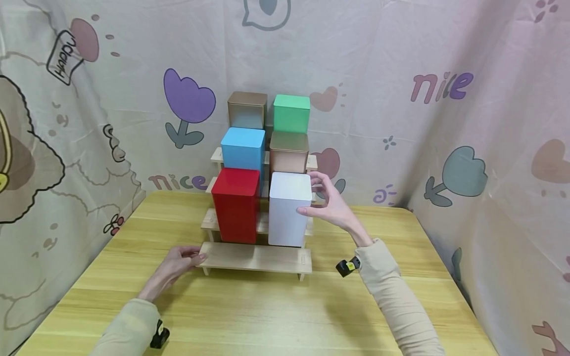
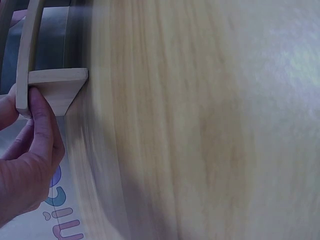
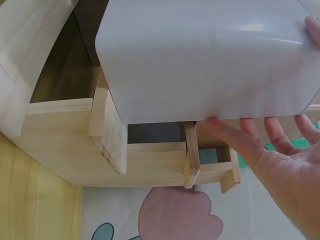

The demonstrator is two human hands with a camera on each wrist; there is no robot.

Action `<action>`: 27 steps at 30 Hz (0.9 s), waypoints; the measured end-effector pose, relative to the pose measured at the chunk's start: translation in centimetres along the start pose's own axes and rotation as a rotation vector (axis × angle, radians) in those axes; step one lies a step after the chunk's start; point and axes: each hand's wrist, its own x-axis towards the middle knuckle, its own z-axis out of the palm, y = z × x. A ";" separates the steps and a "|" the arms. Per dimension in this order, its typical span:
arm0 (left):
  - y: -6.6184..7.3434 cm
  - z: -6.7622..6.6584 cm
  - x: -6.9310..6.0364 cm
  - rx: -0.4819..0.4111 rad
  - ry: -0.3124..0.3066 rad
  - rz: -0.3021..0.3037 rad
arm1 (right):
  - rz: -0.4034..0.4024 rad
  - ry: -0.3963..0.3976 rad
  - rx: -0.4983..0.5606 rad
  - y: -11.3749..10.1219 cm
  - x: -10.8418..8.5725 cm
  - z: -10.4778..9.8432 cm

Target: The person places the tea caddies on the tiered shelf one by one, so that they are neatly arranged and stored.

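Note:
A stepped wooden display stand (image 1: 254, 257) carries lidded boxes on its tiers. My left hand (image 1: 178, 264) pinches the left end of its lowest board; in the left wrist view the thumb and fingers (image 2: 42, 120) grip that board end (image 2: 24, 95) from both faces. On the second tier stand a red box (image 1: 236, 207) at left and a white box (image 1: 289, 212) at right. My right hand (image 1: 329, 202) holds the white box by its right side, thumb at the front and fingers toward the back. The right wrist view shows the fingertips (image 3: 215, 122) touching the white box (image 3: 200, 65).
Behind them stand a blue box (image 1: 243, 146) and a brown box (image 1: 289, 148), then another brown box (image 1: 247, 111) and a green box (image 1: 291, 113) on top. The wooden table (image 1: 267, 316) meets a printed curtain (image 1: 365, 99) at the back and sides.

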 end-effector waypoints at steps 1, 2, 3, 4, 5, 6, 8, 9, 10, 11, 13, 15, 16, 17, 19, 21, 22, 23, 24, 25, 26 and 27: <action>0.0 0.0 0.0 0.000 0.001 -0.001 | 0.000 0.001 0.000 0.0 0.0 0.0; 0.0 0.0 0.0 0.003 0.004 -0.003 | 0.000 0.003 -0.001 0.0 0.0 0.1; 0.1 -0.1 0.0 0.008 0.004 -0.004 | 0.000 0.003 -0.002 0.0 0.1 0.1; 0.1 -0.1 -0.1 0.011 0.006 -0.007 | 0.000 0.004 -0.003 0.0 0.1 0.2; 0.2 -0.1 -0.1 0.014 0.005 -0.009 | 0.001 0.004 -0.004 0.0 0.1 0.2; 0.2 -0.1 -0.1 0.014 0.006 -0.013 | 0.001 0.004 -0.004 0.0 0.1 0.3; 0.3 -0.1 -0.1 0.014 0.005 -0.015 | 0.000 0.004 -0.003 0.0 0.1 0.4; 0.3 -0.1 -0.1 0.012 0.002 -0.015 | -0.001 0.003 0.000 0.0 0.1 0.4; 0.3 -0.1 -0.1 0.010 0.000 -0.015 | -0.001 0.004 0.003 0.1 0.1 0.4; 0.3 -0.1 -0.1 0.010 -0.003 -0.014 | -0.002 0.004 0.002 0.0 0.2 0.5; 0.3 -0.1 -0.1 0.011 0.002 -0.015 | -0.007 0.005 -0.002 0.1 0.2 0.5; 0.3 -0.1 -0.1 0.013 0.002 -0.015 | -0.012 0.006 -0.003 0.1 0.2 0.6; 0.3 -0.1 -0.1 0.014 0.002 -0.015 | -0.015 0.007 -0.004 0.1 0.2 0.6; 0.3 -0.1 0.0 0.015 0.003 -0.016 | -0.019 0.008 -0.004 0.1 0.2 0.6; 0.3 -0.1 0.0 0.016 0.003 -0.016 | -0.027 0.007 0.003 0.2 0.2 0.7; 0.2 -0.1 0.0 0.019 0.002 -0.018 | -0.033 0.008 0.011 0.3 0.2 0.7; 0.2 -0.1 0.0 0.020 0.004 -0.019 | -0.036 0.009 0.013 0.3 0.2 0.8; 0.2 -0.1 0.0 0.021 0.006 -0.020 | -0.038 0.010 0.014 0.3 0.2 0.8; 0.2 -0.1 0.0 0.021 0.007 -0.020 | -0.040 0.012 0.015 0.3 0.2 0.9; 0.2 -0.1 0.0 0.021 0.008 -0.021 | -0.040 0.013 0.018 0.3 0.3 0.9; 0.2 -0.1 0.0 0.021 0.009 -0.022 | -0.040 0.014 0.018 0.4 0.3 0.9; 0.2 -0.1 0.0 0.022 0.010 -0.022 | -0.039 0.014 0.018 0.4 0.3 1.0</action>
